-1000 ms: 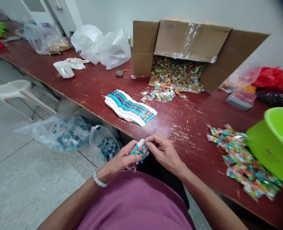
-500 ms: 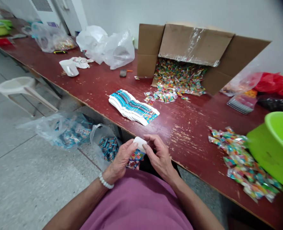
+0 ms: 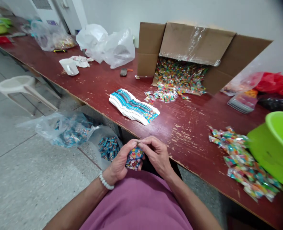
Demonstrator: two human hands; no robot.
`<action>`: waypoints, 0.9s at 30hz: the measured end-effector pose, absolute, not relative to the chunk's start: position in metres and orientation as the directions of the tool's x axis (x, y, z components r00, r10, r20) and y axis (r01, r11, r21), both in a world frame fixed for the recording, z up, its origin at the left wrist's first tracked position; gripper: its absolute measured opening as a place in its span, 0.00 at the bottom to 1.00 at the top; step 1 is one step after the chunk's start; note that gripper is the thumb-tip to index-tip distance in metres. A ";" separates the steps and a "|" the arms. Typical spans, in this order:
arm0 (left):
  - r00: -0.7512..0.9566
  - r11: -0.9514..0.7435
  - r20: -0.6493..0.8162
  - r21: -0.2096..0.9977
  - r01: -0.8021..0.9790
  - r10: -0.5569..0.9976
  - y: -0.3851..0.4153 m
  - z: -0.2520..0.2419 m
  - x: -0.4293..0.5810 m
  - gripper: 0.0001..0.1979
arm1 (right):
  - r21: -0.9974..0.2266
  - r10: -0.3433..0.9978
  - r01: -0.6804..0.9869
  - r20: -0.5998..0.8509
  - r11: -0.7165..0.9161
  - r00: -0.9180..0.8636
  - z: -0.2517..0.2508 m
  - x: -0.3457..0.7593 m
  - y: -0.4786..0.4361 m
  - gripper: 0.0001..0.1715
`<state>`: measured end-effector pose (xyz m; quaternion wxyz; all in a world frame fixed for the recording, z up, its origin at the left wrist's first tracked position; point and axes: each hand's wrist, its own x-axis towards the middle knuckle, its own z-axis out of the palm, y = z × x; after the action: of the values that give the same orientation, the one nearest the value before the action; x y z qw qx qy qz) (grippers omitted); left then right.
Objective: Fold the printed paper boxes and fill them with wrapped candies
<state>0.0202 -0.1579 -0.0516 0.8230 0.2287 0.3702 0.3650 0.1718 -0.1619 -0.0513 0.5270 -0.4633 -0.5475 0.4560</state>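
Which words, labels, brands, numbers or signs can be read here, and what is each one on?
None can be read.
Printed packet in the left hand: print too small and blurred.
Fanned stack of blue-and-white cards on the table: print too small.
Blue packets in the open bag: print too small.

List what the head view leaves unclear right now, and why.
All in the head view:
Printed packet: back, turned away against the left hand.
Its top: partly hidden by the right hand.
Green basin: right side, cut off by the right edge.
Cardboard box: deep contents, hidden by wrapped pieces in front.
Card stack: lettering too small.
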 end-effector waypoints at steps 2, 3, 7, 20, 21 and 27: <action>0.530 0.697 -0.460 0.556 -0.453 0.712 -0.155 -0.053 0.019 0.21 | -0.924 0.942 0.188 0.331 0.334 -0.050 -0.051 0.175 -0.161 0.06; 0.556 0.716 -0.459 0.525 -0.460 0.693 -0.154 -0.054 0.019 0.23 | -0.894 0.921 0.224 0.377 0.389 -0.093 -0.051 0.177 -0.161 0.06; 0.509 0.687 -0.466 0.564 -0.459 0.723 -0.153 -0.054 0.020 0.21 | -0.960 0.965 0.138 0.224 0.243 -0.140 -0.052 0.178 -0.162 0.10; 0.420 0.619 -0.468 0.689 -0.377 0.778 -0.154 -0.051 0.019 0.31 | -0.988 0.987 -0.146 -0.028 -0.052 -0.161 -0.048 0.174 -0.158 0.13; 0.423 0.635 -0.481 0.661 -0.400 0.768 -0.152 -0.051 0.018 0.28 | -0.997 0.985 -0.080 0.016 0.002 -0.171 -0.051 0.175 -0.160 0.12; 0.391 0.655 -0.531 0.531 -0.537 0.752 -0.143 -0.057 0.019 0.17 | -0.834 0.933 0.429 0.259 0.347 -0.251 -0.068 0.170 -0.174 0.38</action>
<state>0.0185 -0.1433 -0.0572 0.8224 0.1379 0.3888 0.3917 0.1698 -0.1737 -0.0684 0.3903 -0.4715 -0.7219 0.3229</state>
